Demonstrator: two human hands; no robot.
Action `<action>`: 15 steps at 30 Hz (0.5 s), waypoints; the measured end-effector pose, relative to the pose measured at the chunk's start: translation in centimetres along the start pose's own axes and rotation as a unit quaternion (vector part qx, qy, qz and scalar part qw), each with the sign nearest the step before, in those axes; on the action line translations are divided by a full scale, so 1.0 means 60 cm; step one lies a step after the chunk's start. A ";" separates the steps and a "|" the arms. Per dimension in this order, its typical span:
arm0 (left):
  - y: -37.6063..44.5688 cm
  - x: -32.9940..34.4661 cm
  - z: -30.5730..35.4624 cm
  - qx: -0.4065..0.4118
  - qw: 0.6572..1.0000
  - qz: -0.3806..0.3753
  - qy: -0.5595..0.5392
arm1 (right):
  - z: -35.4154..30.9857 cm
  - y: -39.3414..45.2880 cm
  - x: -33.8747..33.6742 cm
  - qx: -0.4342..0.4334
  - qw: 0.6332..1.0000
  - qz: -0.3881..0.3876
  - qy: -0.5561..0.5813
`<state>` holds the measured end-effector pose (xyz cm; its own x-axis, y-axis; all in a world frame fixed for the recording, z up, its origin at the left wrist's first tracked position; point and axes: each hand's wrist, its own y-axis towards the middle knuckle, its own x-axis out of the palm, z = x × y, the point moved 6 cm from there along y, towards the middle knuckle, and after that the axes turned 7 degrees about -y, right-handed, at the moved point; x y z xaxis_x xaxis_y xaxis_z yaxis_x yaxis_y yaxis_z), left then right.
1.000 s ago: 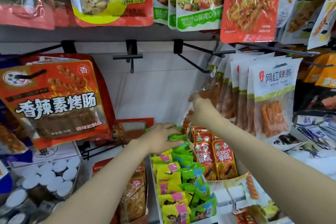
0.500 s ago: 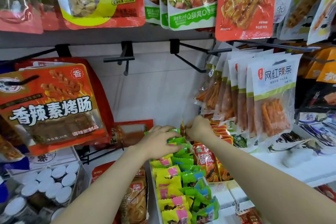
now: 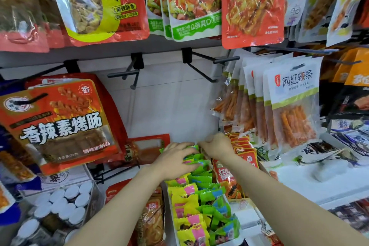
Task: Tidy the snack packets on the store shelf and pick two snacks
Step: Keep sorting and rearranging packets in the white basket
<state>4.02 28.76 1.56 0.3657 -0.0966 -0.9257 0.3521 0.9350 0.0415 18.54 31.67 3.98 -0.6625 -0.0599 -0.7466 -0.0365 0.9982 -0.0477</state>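
Head view: both hands (image 3: 175,161) now meet over green packets (image 3: 199,166).

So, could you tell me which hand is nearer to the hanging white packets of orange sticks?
The right hand: it sits just below-left of the white packets. The left hand rests further left, on the green packets.

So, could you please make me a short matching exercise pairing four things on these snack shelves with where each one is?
Things:
1. left hand
2. white spicy-strip packets
3. white-capped jars
4. bare black hook

Places:
A. bottom left, in a clear box
B. hanging at right
C. on the green packets
D. centre, in front of the white back panel

Pairs: 1-C, 2-B, 3-A, 4-D
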 end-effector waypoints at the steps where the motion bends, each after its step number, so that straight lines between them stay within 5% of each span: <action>1: 0.001 0.000 0.000 0.001 1.000 -0.003 0.005 | 0.001 0.001 -0.007 0.004 0.999 -0.022 0.039; 8: 0.002 -0.001 0.012 -0.022 0.999 -0.024 0.035 | 0.040 -0.035 -0.017 -0.001 0.988 -0.106 -0.115; 15: -0.016 -0.006 0.025 -0.065 0.992 -0.073 0.076 | 0.001 -0.073 -0.069 -0.065 0.989 0.025 -0.131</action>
<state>4.85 27.42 2.43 0.1813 -0.1904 -0.9648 0.2745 0.9519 -0.1362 21.46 27.51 7.25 -0.4491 0.0067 -0.8935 -0.1166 0.9910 0.0660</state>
